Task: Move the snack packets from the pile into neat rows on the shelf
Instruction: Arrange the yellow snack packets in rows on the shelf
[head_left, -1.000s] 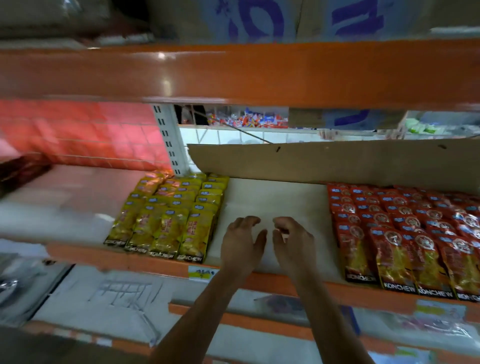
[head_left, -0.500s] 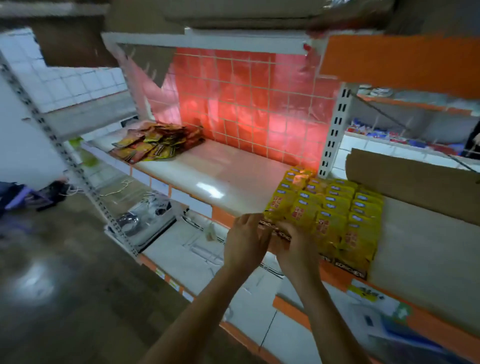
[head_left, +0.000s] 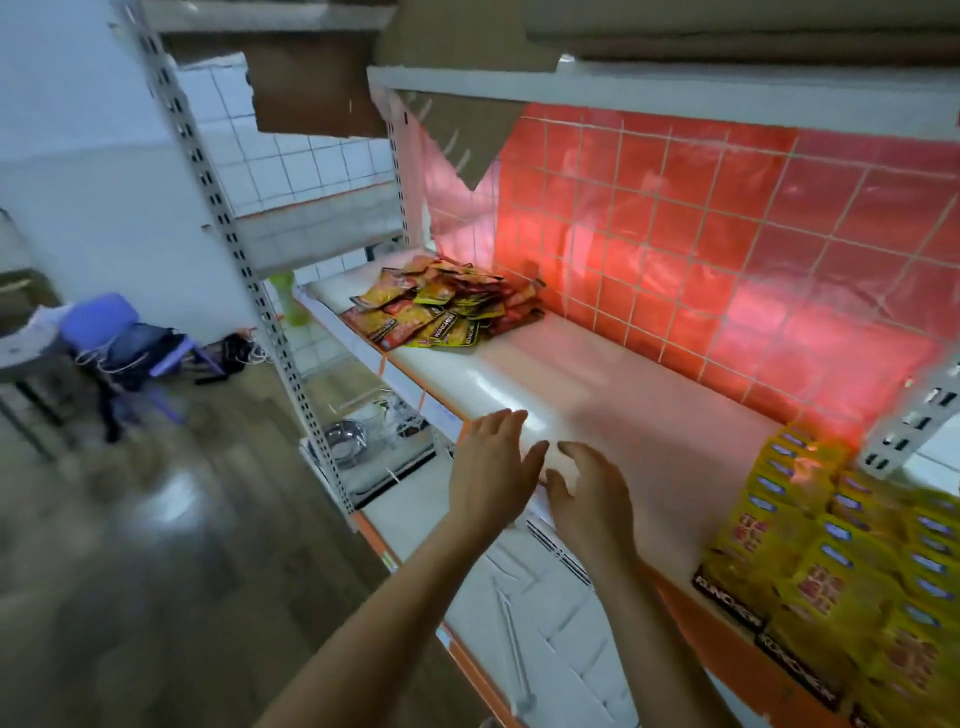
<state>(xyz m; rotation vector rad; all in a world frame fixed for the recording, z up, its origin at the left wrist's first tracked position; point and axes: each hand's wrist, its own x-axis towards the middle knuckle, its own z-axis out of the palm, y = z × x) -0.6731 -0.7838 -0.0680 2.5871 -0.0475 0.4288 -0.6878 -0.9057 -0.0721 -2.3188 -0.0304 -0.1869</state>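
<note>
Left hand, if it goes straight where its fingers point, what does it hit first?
Likely the red tiled wall, just right of the packet pile; only bare shelf lies between. Depth is unclear; the left hand might clip the pile.

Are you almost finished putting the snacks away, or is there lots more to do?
Partly done. Rows of yellow packets already lie neatly at the right end of the shelf. Right now the left hand and right hand hold nothing and hover above the shelf's front edge. Left to do: the jumbled pile of red and yellow packets at the far end.
</note>
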